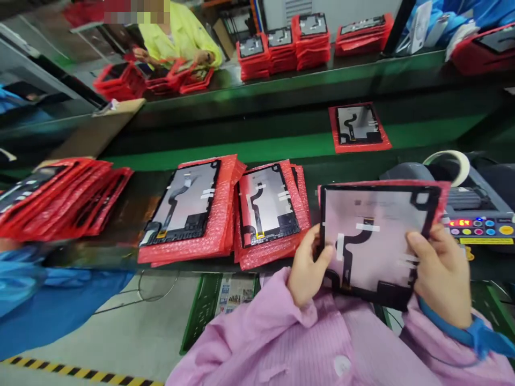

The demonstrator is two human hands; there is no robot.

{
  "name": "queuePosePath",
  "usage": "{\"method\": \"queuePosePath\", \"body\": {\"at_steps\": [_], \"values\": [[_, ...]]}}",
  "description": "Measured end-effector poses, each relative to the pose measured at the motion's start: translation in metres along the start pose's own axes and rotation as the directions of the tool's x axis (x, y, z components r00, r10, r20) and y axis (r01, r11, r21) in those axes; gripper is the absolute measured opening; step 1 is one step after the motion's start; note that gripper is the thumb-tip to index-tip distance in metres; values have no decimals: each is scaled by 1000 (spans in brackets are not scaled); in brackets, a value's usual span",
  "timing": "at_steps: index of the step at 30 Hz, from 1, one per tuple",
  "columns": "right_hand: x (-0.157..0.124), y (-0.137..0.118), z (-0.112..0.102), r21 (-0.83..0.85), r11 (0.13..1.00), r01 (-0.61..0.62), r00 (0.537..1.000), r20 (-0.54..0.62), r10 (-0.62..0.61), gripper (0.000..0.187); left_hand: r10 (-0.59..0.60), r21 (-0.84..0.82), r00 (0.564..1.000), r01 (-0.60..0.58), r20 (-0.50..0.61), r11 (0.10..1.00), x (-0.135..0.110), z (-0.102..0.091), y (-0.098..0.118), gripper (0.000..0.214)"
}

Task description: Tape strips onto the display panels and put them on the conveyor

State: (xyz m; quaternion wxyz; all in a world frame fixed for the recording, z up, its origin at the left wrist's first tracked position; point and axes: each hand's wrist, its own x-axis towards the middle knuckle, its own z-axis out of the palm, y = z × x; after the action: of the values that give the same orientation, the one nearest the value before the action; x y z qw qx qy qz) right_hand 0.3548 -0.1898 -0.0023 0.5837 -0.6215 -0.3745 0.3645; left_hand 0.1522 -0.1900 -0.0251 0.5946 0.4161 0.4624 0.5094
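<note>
I hold a tablet screen panel (374, 241) with a black frame and a black flex cable, lying on a red bubble-wrap sheet, in front of my chest. My left hand (308, 265) grips its left edge, thumb on the face. My right hand (440, 279) grips its right edge, fingers curled over it. Both sleeves are pink, and a blue strap circles my right wrist. Two more panels (183, 206) (267, 206) lie on red bubble-wrap stacks on the bench to my left.
A fanned pile of red-wrapped panels (60, 195) lies at far left. One panel (358, 126) rides the green conveyor. A machine with coloured buttons (480, 225) and a tape roll (453, 161) stand at right. A person in yellow (181, 37) works across the line, near red stacks (298, 43).
</note>
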Motion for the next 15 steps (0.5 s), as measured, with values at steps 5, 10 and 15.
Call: {"method": "queuePosePath", "body": {"at_steps": [5,10,15], "values": [[25,-53,59,299,953,47,997,46,-64,23,-124,-219,992,127,26,968,8,-36,54,57],[85,-36,123,87,959,-271,753,639,155,45,-132,-152,975,106,-180,983,49,-87,61,50],[114,11,171,-109,909,-402,508,800,321,44,9,165,880,78,-475,983,49,-119,38,45]]}}
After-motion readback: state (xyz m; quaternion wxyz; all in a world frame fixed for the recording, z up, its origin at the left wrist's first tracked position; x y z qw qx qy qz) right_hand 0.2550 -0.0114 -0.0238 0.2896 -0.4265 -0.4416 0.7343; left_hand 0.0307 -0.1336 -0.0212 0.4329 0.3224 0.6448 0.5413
